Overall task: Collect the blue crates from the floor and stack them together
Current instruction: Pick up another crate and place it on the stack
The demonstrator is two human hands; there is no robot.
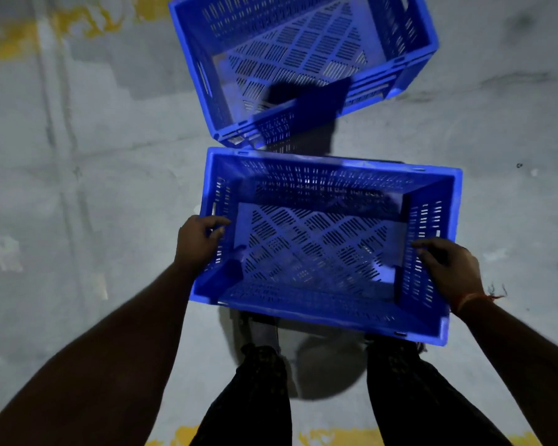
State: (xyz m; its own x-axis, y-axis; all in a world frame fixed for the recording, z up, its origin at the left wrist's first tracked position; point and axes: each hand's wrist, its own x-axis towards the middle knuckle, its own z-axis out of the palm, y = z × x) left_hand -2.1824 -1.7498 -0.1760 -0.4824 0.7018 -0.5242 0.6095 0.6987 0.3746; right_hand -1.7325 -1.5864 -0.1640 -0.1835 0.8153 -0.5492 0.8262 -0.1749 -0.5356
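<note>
Both hands, left (197, 237) and right (449, 265), grip near crate (322, 304) by end walls; rigid, light; far crate (303, 56) on floor (78, 188)

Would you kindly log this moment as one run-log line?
left hand: grips near crate left wall | right hand: grips its right wall | far crate: on floor, not yet stacked

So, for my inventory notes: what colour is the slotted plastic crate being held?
Blue, the slotted plastic crate shows best in the head view.
</note>
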